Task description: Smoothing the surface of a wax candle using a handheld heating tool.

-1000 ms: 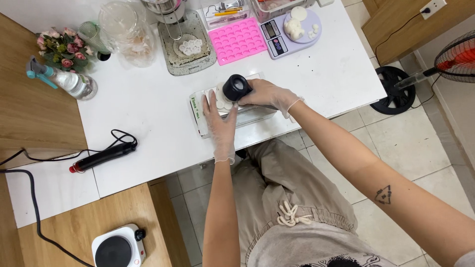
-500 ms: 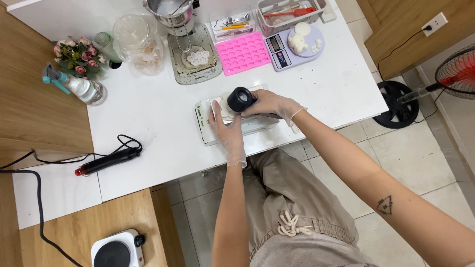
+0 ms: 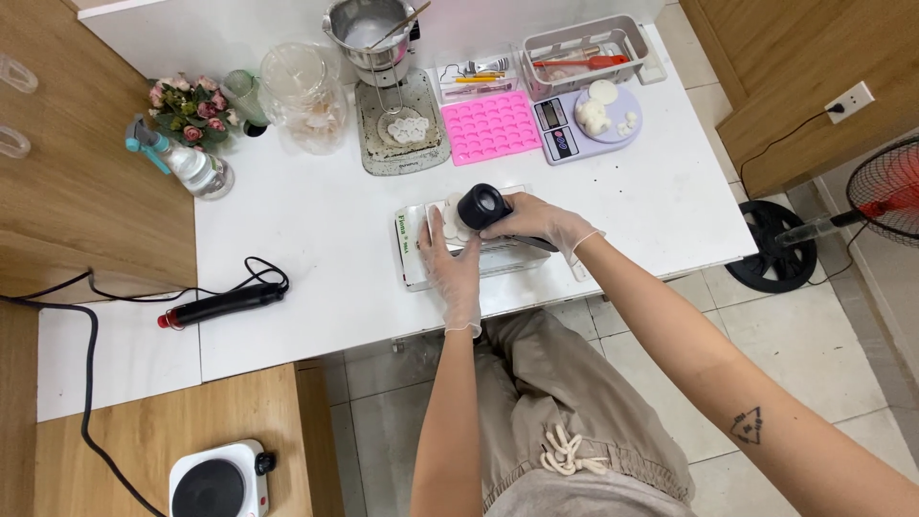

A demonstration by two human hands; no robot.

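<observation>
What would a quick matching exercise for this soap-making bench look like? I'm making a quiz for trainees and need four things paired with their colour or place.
Things:
1. silicone mould
2. hot plate
3. spray bottle
4. right hand

Descriptions:
A. on the wooden surface at the lower left
B. pink, beside the kitchen scale
C. gloved, on a black round knob
D. clear with a teal trigger, next to the flowers

Pairs: 1-B, 2-A, 3-D, 4-C

Clear thin gloves are worn on the left hand (image 3: pixel 453 271) and right hand (image 3: pixel 538 220); khaki drawstring trousers (image 3: pixel 565 421), a small triangular forearm tattoo (image 3: pixel 750 424) are seen
</observation>
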